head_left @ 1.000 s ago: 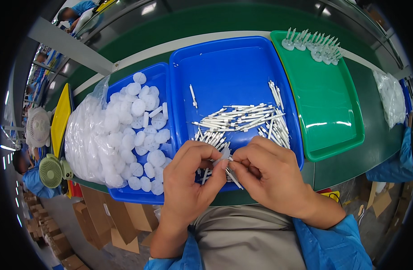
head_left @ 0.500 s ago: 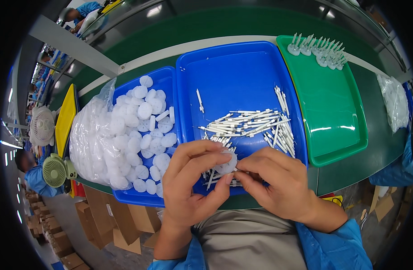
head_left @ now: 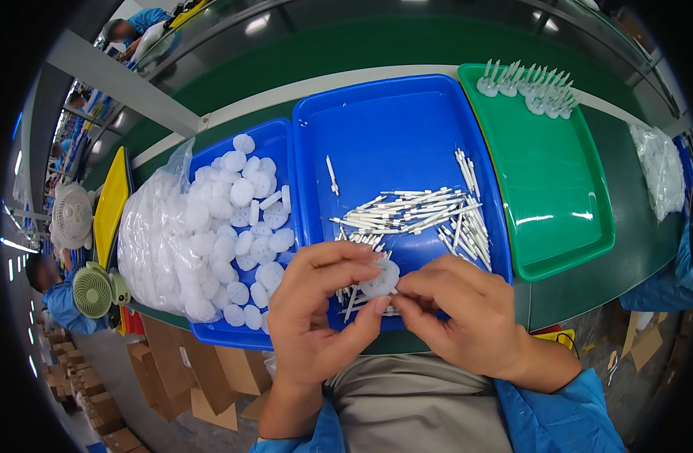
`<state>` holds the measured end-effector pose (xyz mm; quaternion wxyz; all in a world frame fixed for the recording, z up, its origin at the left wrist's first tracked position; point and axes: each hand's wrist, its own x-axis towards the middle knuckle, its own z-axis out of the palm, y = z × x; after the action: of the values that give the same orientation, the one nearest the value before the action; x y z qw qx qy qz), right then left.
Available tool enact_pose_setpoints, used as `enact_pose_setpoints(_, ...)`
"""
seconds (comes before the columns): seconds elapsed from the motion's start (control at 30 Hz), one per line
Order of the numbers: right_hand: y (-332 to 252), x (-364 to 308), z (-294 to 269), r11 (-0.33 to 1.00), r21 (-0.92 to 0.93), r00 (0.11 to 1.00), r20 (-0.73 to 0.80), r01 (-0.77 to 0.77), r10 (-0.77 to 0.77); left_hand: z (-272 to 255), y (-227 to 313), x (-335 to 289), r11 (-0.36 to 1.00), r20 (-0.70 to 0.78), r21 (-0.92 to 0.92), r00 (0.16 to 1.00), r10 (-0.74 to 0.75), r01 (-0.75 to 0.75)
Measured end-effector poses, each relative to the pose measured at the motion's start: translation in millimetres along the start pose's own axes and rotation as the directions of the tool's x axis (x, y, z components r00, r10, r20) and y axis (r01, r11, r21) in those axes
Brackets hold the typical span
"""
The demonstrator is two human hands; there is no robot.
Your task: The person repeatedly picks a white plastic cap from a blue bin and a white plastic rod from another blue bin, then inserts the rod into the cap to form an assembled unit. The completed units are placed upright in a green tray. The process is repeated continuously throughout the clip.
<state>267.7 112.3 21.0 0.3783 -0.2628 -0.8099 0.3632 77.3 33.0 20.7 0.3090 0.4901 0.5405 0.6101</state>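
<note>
Over the near edge of the middle blue tray, my left hand (head_left: pixel 316 302) is closed, holding a translucent white plastic disc (head_left: pixel 381 279) between thumb and fingers. My right hand (head_left: pixel 463 313) pinches at the disc's right edge; a small white end, apparently of a thin stick (head_left: pixel 394 291), shows at its fingertips, the remainder hidden. Below and beyond both hands lie many thin white sticks with dark bands (head_left: pixel 403 209) in the middle blue tray (head_left: pixel 384 113). More white discs (head_left: pixel 242 192) are heaped in the blue tray to the left.
A clear plastic bag of discs (head_left: pixel 154 245) lies over the left tray. On the right, a green tray (head_left: pixel 550 177) bears several discs with upright sticks (head_left: pixel 533 90) at its far end. A green fan (head_left: pixel 92 291) stands far left; cardboard boxes (head_left: pixel 161 362) sit below the table.
The disc has tilted slightly so that more of its face shows between my fingers. Both hands keep their grip in nearly the same place, and the view has shifted a little.
</note>
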Motion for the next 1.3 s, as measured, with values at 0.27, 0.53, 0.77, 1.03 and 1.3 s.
enact_pose_setpoints(0.27,3.4,11.7,-19.9,0.999,0.01,0.996,0.076,0.046,-0.046,-5.8,-6.0,-3.8,0.989,-0.005,0.15,1.0,-0.008,0.009)
enact_pose_setpoints(0.53,23.3,31.6,-49.4,0.882,-0.416,0.956,0.268,0.224,-0.116,8.8,-0.9,-2.5,0.986,-0.004,0.015,0.986,-0.167,0.167)
enact_pose_setpoints(0.77,129.9,95.9,-164.9,0.663,-0.683,0.949,-0.163,-0.305,0.269,-62.0,-10.0,1.2,0.463,-0.071,0.886,0.994,0.081,0.026)
enact_pose_setpoints(1.03,134.6,101.6,-166.1,0.806,-0.443,0.901,-0.361,-0.393,0.241,-72.0,-12.7,-0.7,0.584,-0.028,0.811,1.0,-0.009,0.028)
enact_pose_setpoints(1.3,39.8,42.7,-92.1,0.793,-0.602,0.955,0.279,0.089,0.104,-62.7,-17.9,1.5,0.828,-0.241,0.554,0.969,0.054,0.092)
